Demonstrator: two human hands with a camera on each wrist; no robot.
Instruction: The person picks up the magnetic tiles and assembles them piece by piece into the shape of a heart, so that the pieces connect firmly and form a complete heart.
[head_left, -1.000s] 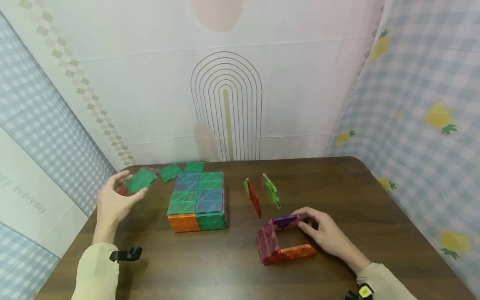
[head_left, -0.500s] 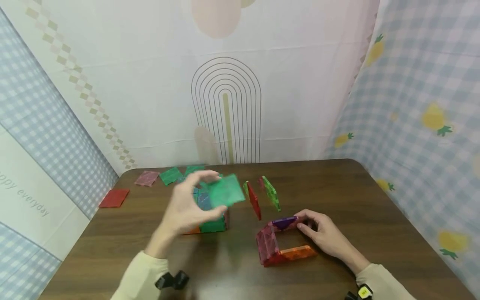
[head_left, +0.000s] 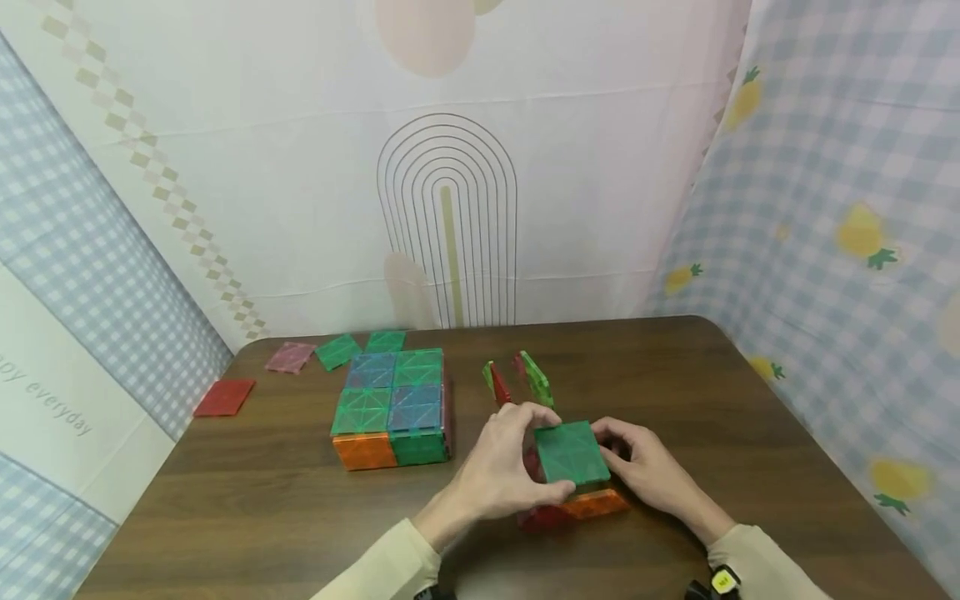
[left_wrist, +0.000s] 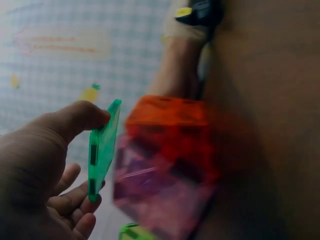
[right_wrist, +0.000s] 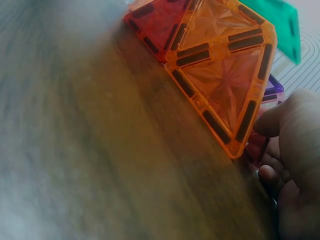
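My left hand (head_left: 498, 467) pinches a green square magnetic tile (head_left: 572, 452) by opposite edges, thumb on the near one. The tile hangs flat over a small structure of standing magnetic tiles, which it partly hides in the head view. Orange triangle tiles (right_wrist: 220, 85) and a red tile (right_wrist: 159, 27) form the near wall; pink tiles (left_wrist: 160, 200) close the left end. At the far wall, a purple tile (right_wrist: 272, 90) shows beside my right hand (head_left: 652, 471), whose thumb and fingers pinch that wall's right end.
A box of green, blue and orange tiles (head_left: 392, 408) stands to the left. Loose green (head_left: 337, 352), pink (head_left: 291, 357) and red tiles (head_left: 225, 397) lie at the back left. Behind the structure stand upright red (head_left: 499, 385) and lime-green tiles (head_left: 536, 379).
My left hand has carried the green tile from the table's back left, past the tile box, to above the structure on the right. My right hand has stayed at the far wall.
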